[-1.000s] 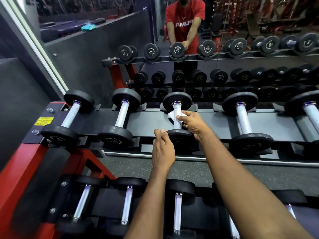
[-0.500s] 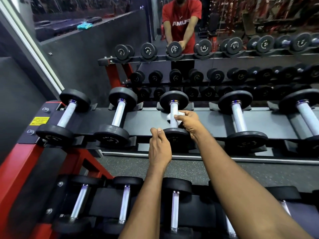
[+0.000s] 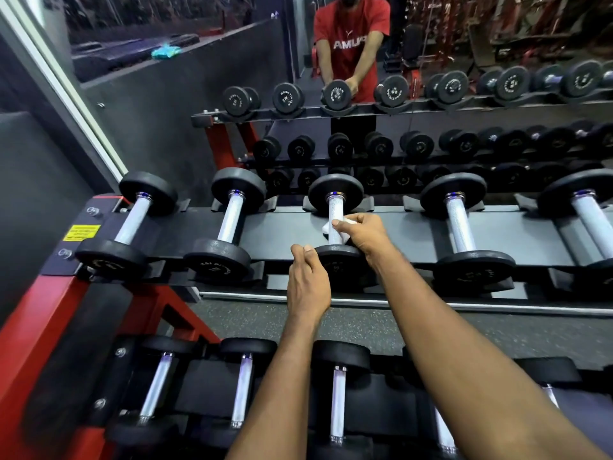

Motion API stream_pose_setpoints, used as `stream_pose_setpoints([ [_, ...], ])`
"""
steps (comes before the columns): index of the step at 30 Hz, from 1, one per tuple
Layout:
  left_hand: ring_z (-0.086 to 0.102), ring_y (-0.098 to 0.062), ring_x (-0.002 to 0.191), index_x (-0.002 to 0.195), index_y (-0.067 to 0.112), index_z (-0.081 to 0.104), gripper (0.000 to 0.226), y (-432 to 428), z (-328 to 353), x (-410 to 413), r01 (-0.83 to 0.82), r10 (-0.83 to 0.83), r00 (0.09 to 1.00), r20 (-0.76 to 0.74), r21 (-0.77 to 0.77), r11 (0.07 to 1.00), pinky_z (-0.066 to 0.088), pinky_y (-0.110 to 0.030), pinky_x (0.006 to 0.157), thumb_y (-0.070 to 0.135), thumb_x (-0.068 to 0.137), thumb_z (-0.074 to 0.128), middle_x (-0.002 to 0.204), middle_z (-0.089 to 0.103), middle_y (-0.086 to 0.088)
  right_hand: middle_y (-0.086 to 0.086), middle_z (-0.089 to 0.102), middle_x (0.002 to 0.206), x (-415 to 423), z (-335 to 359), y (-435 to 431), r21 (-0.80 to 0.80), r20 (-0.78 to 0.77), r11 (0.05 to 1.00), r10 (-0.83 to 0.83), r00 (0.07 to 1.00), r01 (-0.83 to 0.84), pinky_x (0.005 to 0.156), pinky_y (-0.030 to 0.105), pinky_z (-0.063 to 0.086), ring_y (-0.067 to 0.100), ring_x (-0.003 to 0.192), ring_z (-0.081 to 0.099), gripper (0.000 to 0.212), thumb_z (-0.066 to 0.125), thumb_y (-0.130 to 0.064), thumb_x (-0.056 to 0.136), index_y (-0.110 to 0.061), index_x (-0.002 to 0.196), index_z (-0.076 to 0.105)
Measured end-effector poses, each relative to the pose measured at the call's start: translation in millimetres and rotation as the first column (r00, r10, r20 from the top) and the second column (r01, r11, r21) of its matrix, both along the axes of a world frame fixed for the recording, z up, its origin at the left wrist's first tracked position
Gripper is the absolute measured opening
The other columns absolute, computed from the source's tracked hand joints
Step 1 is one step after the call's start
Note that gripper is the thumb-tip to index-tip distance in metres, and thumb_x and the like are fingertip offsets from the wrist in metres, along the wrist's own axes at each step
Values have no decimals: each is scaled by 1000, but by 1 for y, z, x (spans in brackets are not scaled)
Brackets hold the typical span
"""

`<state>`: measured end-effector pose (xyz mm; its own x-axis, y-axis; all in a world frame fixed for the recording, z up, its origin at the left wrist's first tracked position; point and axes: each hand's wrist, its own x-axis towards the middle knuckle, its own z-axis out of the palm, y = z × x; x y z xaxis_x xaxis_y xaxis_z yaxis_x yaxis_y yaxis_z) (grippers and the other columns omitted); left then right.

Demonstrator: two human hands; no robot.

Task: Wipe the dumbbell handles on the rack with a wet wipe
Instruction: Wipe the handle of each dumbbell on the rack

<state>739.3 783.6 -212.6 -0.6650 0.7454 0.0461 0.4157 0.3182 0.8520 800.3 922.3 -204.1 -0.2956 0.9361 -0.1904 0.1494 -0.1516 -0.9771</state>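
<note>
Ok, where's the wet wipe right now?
Head view, centre: the wet wipe is round the handle of the upper row's third dumbbell from the left, gripped by the right hand.

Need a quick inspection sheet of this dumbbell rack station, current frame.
Surface: black metal rack shelf, five dumbbells in cradles.
Job's things: white wet wipe wrapped round the third-from-left dumbbell's knurled silver handle.
Clutter: teal bundle on far ledge.
Grippers: right hand grips wipe on handle; left hand curled beside that dumbbell's near head, grip unclear.
Cables: nothing seen.
Surroundings: wall mirror behind, lower rack tier in front, yellow warning label at left.
</note>
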Motion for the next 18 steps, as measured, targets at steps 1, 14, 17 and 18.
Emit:
stream_pose_setpoints([
  [1, 51, -29, 87, 104, 14, 34, 36, 0, 0, 0, 0, 0, 1000, -1, 3, 1000, 34, -38, 73, 43, 106, 12, 88, 51, -10, 8, 70, 76, 1, 4, -2, -8, -7, 999, 51, 999, -51, 60, 26, 54, 21, 65, 64, 16, 78, -24, 80, -12, 80, 67],
  [14, 51, -30, 90, 105, 14, 35, 36, -2, 0, -1, 17, -17, 1000, 5, 14, 1000, 35, -39, 75, 42, 106, 13, 93, 53, -12, -2, 75, 90, 6, 9, -10, 313, 142, 946, -136, 980, 86, 80, 26, 54, 10, 80, 68, 27, 83, -24, 73, -18, 98, 75],
  [17, 52, -32, 88, 104, 14, 35, 36, -2, 0, -3, 25, -25, 1000, 7, 21, 999, 35, -39, 74, 43, 106, 13, 92, 54, -14, 5, 73, 111, 5, 12, -6, 516, 274, 855, -112, 955, -48, 87, 18, 46, 13, 97, 68, 31, 70, -14, 84, -16, 115, 72],
  [18, 52, -33, 88, 103, 15, 34, 36, -2, 0, -3, 27, -27, 1000, 8, 26, 999, 36, -40, 74, 44, 106, 13, 93, 55, -16, 7, 72, 112, 3, 12, -3, 558, 334, 824, -110, 936, -102, 89, 23, 47, 18, 101, 67, 30, 67, -14, 86, -17, 116, 72],
])
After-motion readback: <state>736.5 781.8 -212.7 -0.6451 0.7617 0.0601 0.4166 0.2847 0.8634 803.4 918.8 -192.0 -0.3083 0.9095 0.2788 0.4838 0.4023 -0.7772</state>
